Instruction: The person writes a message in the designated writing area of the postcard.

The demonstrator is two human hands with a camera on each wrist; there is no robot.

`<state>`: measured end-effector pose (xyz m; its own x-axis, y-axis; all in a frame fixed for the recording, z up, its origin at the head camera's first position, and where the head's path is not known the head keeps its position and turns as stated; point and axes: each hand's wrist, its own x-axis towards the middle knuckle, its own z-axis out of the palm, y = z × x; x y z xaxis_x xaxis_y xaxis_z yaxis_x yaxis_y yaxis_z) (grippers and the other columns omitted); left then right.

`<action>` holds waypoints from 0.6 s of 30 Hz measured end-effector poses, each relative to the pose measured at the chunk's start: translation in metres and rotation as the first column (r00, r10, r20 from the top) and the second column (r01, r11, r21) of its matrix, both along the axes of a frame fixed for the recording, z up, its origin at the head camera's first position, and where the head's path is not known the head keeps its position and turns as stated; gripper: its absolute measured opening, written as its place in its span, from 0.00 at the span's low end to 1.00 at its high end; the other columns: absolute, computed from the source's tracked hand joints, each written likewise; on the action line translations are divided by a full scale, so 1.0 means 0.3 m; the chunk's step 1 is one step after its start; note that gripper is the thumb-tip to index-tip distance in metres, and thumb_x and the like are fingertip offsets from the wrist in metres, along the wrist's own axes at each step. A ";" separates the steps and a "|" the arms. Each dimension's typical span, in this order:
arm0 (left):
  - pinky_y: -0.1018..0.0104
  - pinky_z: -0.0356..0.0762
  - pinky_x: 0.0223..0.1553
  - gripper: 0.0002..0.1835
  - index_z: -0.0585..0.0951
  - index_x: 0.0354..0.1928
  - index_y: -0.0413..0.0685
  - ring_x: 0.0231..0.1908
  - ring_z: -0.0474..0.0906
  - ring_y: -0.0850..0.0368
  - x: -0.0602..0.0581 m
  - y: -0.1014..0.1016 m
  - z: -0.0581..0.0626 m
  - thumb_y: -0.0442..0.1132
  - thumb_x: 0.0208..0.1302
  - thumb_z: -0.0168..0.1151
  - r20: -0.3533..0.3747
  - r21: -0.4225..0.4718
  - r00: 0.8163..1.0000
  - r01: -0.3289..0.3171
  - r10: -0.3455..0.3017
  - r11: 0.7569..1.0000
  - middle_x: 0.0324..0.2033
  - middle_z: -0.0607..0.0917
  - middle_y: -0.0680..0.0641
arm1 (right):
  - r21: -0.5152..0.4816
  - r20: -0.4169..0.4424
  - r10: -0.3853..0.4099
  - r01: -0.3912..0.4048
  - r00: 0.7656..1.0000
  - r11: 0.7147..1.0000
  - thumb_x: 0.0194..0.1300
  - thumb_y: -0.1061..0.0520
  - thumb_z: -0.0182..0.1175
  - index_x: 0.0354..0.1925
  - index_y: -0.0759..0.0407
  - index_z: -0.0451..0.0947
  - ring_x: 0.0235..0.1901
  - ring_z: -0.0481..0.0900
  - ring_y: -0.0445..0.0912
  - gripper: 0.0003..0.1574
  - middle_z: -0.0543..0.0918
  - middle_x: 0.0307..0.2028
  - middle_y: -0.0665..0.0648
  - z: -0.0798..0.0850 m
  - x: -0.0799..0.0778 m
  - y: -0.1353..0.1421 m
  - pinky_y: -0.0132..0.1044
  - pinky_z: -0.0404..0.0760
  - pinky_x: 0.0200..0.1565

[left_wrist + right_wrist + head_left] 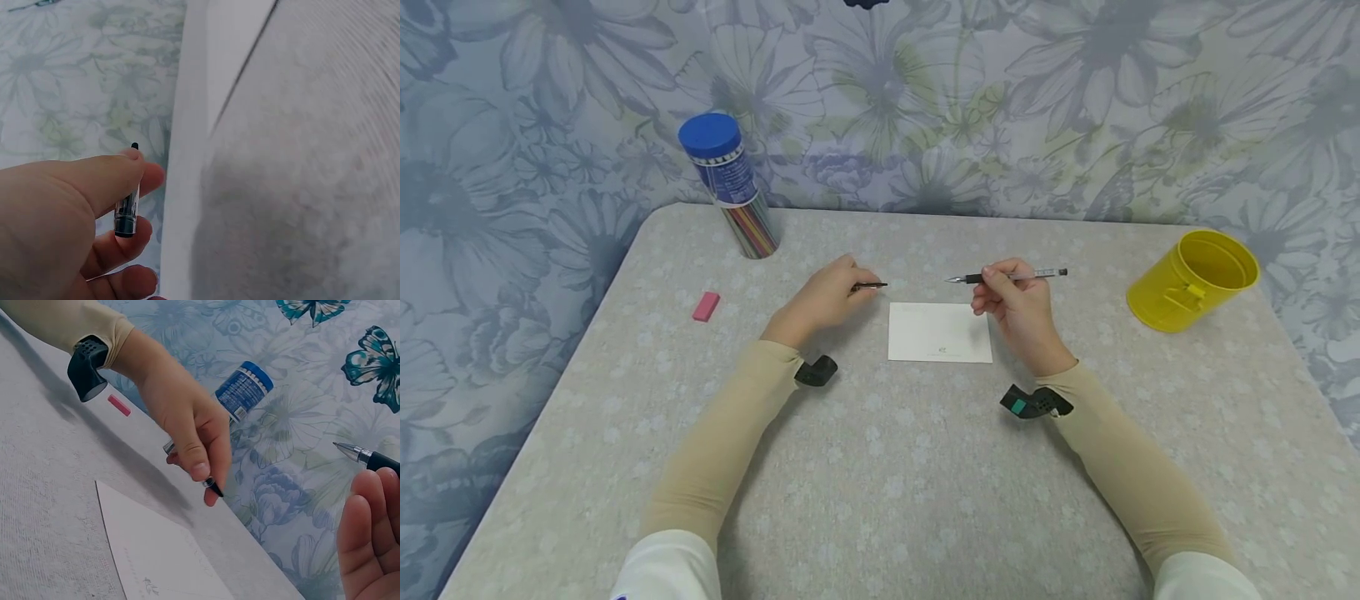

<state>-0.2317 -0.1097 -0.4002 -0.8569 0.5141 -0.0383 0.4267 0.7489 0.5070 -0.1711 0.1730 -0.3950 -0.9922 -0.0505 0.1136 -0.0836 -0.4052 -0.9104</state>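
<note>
My left hand (pixel 822 298) pinches a pen cap (pixel 127 217) between thumb and fingers; the cap is clear with black ends. In my right hand (pixel 1024 315) is an uncapped gel pen (pixel 1049 272), gripped near its black grip section, its metal tip pointing left toward the cap. Cap and pen are apart, held over the far side of a white card (pixel 936 335). The card lies flat on the table, a small printed mark near its front edge. The right wrist view shows the bare pen tip above the right fingertips.
A pink eraser (pixel 706 306) lies on the table (pixel 880 467) at the left. Behind it stands a clear tube with a blue lid (pixel 710 136) and coloured pencils (pixel 751 231) inside. A yellow tin (pixel 1165 287) leans at the right. Flowered wallpaper (pixel 887 92) rises behind the table.
</note>
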 end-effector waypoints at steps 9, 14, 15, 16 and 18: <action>0.58 0.69 0.39 0.17 0.84 0.60 0.46 0.33 0.66 0.51 -0.008 -0.022 -0.046 0.42 0.75 0.59 -0.042 -0.043 0.999 -0.029 0.027 0.999 0.40 0.78 0.40 | -0.021 0.023 0.009 -0.009 1.000 1.000 0.75 0.63 0.57 0.34 0.55 0.76 0.21 0.84 0.40 0.09 0.86 0.23 0.50 -0.004 -0.012 0.016 0.28 0.84 0.29; 0.60 0.65 0.36 0.17 0.85 0.60 0.47 0.31 0.62 0.52 -0.006 -0.039 -0.068 0.41 0.74 0.61 -0.073 -0.026 0.997 -0.025 0.023 0.999 0.36 0.77 0.40 | -0.027 0.042 0.017 -0.016 0.999 1.000 0.75 0.62 0.57 0.35 0.55 0.76 0.21 0.84 0.40 0.08 0.86 0.23 0.50 -0.009 -0.019 0.022 0.28 0.84 0.28; 0.61 0.65 0.35 0.17 0.85 0.60 0.47 0.31 0.62 0.53 -0.005 -0.041 -0.072 0.41 0.73 0.62 -0.079 -0.020 0.997 -0.024 0.022 1.000 0.36 0.76 0.41 | -0.027 0.046 0.018 -0.017 0.999 1.000 0.75 0.62 0.57 0.35 0.55 0.76 0.21 0.84 0.40 0.08 0.86 0.23 0.50 -0.009 -0.020 0.023 0.28 0.84 0.28; 0.61 0.65 0.35 0.17 0.85 0.60 0.48 0.31 0.62 0.53 -0.005 -0.044 -0.076 0.41 0.73 0.62 -0.085 -0.015 0.996 -0.023 0.022 1.000 0.36 0.76 0.41 | -0.031 0.049 0.022 -0.020 0.999 0.999 0.75 0.62 0.57 0.35 0.55 0.76 0.21 0.84 0.40 0.08 0.86 0.23 0.50 -0.009 -0.021 0.023 0.28 0.84 0.28; 0.61 0.65 0.35 0.17 0.85 0.60 0.49 0.31 0.63 0.53 -0.004 -0.047 -0.084 0.41 0.73 0.62 -0.097 -0.009 0.995 -0.022 0.021 1.000 0.35 0.76 0.41 | -0.030 0.053 0.023 -0.022 0.998 0.999 0.75 0.62 0.57 0.35 0.55 0.75 0.21 0.84 0.39 0.08 0.86 0.23 0.50 -0.009 -0.023 0.025 0.28 0.84 0.28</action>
